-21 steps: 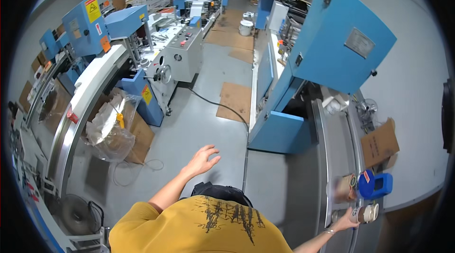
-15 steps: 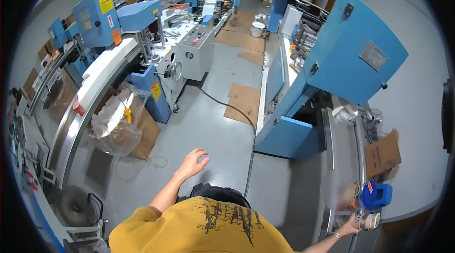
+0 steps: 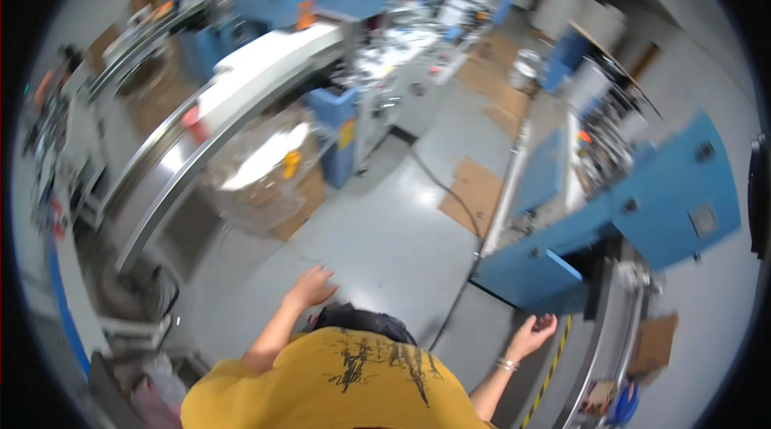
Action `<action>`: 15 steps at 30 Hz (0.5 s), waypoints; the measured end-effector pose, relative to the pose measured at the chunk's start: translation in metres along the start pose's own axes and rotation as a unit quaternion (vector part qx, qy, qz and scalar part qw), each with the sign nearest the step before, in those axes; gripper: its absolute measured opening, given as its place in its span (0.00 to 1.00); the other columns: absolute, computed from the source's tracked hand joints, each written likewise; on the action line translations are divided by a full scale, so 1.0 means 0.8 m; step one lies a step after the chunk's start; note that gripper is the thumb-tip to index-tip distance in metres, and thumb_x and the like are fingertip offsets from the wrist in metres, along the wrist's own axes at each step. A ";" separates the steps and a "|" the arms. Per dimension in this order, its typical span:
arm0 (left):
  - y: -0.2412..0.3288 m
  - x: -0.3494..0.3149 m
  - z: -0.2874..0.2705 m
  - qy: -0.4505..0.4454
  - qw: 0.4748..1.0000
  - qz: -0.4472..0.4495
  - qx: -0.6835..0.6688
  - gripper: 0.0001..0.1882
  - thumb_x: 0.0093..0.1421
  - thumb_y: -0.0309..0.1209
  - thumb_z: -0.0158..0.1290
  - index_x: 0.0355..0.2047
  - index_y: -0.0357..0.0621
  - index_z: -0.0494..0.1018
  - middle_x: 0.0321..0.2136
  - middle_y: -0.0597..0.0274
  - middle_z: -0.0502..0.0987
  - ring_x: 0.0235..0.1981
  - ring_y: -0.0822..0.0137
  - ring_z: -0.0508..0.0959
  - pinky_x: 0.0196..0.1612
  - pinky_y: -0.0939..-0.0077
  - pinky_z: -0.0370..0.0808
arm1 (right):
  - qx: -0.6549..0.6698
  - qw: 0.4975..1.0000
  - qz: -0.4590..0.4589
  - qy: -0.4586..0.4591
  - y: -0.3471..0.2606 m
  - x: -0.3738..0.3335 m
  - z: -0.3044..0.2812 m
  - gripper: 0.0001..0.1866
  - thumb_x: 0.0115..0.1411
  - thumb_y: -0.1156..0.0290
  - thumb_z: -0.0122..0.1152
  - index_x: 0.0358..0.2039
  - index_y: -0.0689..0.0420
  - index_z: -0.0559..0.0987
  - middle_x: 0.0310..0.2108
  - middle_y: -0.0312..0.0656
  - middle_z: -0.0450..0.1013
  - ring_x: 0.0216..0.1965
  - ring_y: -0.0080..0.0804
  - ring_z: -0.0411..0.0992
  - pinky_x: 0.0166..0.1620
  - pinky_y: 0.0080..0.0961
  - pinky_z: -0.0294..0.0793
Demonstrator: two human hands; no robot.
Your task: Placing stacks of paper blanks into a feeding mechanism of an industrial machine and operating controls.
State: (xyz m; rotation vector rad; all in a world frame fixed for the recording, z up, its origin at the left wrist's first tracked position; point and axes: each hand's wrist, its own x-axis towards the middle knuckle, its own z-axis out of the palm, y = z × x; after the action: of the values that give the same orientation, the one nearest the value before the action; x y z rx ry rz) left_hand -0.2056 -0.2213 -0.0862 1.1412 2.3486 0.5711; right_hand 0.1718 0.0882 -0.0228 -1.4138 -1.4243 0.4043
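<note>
The person wears a mustard-yellow T-shirt [image 3: 313, 385] with short sleeves [image 3: 233, 377] and a dark, scribbly print [image 3: 389, 358] of jagged strokes across the front. Black cloth [image 3: 365, 321] shows at the waist, too blurred to name. The left hand [image 3: 312, 287] is bare, and a silvery bracelet [image 3: 507, 364] circles the wrist of the right hand [image 3: 530, 338].

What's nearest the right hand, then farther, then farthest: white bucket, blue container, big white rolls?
From the right hand, in the head view:
1. Blue container, lower right
2. White bucket, up the aisle
3. White rolls, far back
</note>
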 end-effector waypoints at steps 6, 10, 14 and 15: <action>-0.067 -0.024 -0.047 0.114 0.993 0.028 -0.003 0.21 0.55 0.41 0.55 0.45 0.41 0.72 0.44 0.46 0.72 0.45 0.48 0.72 0.47 0.61 0.71 | 0.010 0.914 -0.133 -0.384 -0.111 -0.107 0.213 0.15 0.58 0.75 0.55 0.46 0.60 0.72 0.32 0.44 0.75 0.31 0.29 0.73 0.37 0.25 0.74; -0.142 -0.066 -0.082 0.101 0.986 -0.070 -0.109 0.23 0.55 0.42 0.54 0.48 0.41 0.71 0.49 0.46 0.70 0.48 0.50 0.72 0.48 0.62 0.71 | 0.032 0.750 -0.218 -0.624 -0.201 -0.206 0.340 0.16 0.55 0.74 0.58 0.45 0.59 0.74 0.34 0.49 0.76 0.34 0.38 0.76 0.37 0.30 0.76; -0.153 -0.091 -0.161 0.162 0.921 -0.248 -0.253 0.22 0.57 0.38 0.54 0.50 0.42 0.71 0.42 0.48 0.75 0.42 0.57 0.76 0.45 0.67 0.72 | 0.147 0.620 -0.291 -0.714 -0.365 -0.303 0.439 0.13 0.56 0.72 0.58 0.41 0.61 0.75 0.35 0.50 0.75 0.38 0.44 0.74 0.42 0.32 0.73; -0.160 -0.085 -0.176 0.182 0.900 -0.279 -0.279 0.21 0.58 0.36 0.54 0.50 0.42 0.71 0.38 0.50 0.77 0.38 0.60 0.77 0.42 0.69 0.73 | 0.210 0.599 -0.325 -0.701 -0.401 -0.325 0.464 0.12 0.56 0.71 0.58 0.41 0.61 0.76 0.36 0.50 0.74 0.39 0.46 0.73 0.43 0.32 0.72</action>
State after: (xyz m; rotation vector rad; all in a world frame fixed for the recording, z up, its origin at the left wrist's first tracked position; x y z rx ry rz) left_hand -0.3269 -0.3718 -0.0275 0.0896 2.3966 1.2032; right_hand -0.3617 -0.0654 -0.0195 0.2016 -2.6337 1.4121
